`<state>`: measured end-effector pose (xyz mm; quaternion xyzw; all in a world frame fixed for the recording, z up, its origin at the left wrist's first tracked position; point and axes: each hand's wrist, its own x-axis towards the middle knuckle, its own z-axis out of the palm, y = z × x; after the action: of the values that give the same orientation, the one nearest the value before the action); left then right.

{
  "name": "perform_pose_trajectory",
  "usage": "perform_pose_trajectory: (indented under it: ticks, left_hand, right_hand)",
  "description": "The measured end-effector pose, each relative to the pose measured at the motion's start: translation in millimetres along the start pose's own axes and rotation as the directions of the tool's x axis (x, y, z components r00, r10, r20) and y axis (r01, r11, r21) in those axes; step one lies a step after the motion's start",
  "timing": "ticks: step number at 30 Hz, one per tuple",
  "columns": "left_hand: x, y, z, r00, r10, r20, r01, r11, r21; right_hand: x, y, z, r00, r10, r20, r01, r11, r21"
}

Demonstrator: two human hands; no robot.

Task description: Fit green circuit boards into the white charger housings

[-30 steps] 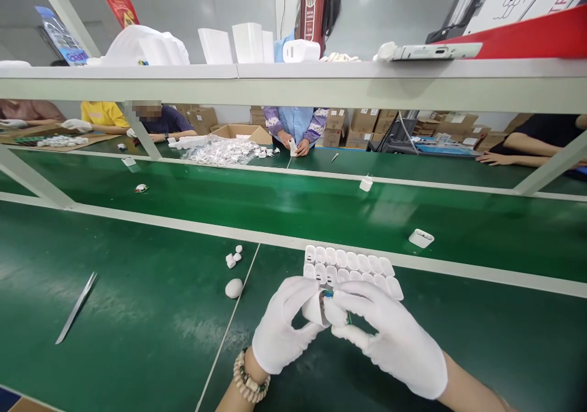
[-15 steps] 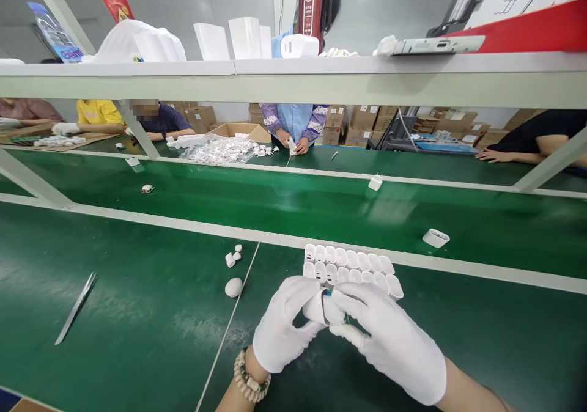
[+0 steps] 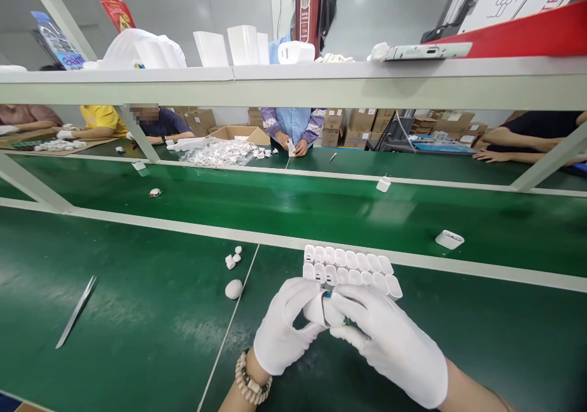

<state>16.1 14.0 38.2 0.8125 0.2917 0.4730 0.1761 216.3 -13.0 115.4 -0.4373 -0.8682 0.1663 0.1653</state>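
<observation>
Both my hands wear white gloves and meet over the green table near its front edge. My left hand is closed round a small white plastic casing. My right hand pinches the same casing from the right, where a bit of blue and green shows between the fingers. Just behind my hands lies a group of several white casings set in two rows. A bead bracelet sits on my left wrist.
Metal tweezers lie at the left. A white putty-like lump and small white bits lie left of my hands. Single white casings ride the conveyor belt. Other people work across the belt beside a heap of white parts.
The loose casings on the conveyor belt have drifted to the right. My hands have stayed in place, still working the same casing.
</observation>
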Motion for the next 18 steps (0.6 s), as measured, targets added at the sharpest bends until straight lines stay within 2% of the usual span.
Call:
perform_pose_trajectory:
  ticks: [6,9,14,18]
  left_hand:
    - [0,2,1,1.000,-0.004,0.001,0.004,1.000,-0.021]
    - [1,4,1,0.999,-0.052,-0.009,0.051,0.998,-0.047]
    - [4,10,-3,0.992,-0.124,0.025,0.126,0.983,-0.136]
    - [11,22,-7,0.977,-0.174,0.126,0.198,0.956,-0.218]
  right_hand:
    - [2,-2,-3,1.000,0.005,-0.023,-0.005,1.000,0.007]
    - [4,-2,-9,0.998,-0.012,-0.059,0.016,0.998,0.065]
    - [6,6,-10,0.996,-0.039,-0.082,0.057,0.969,0.238]
    - [8,13,-8,0.992,-0.127,0.017,0.105,0.879,0.466]
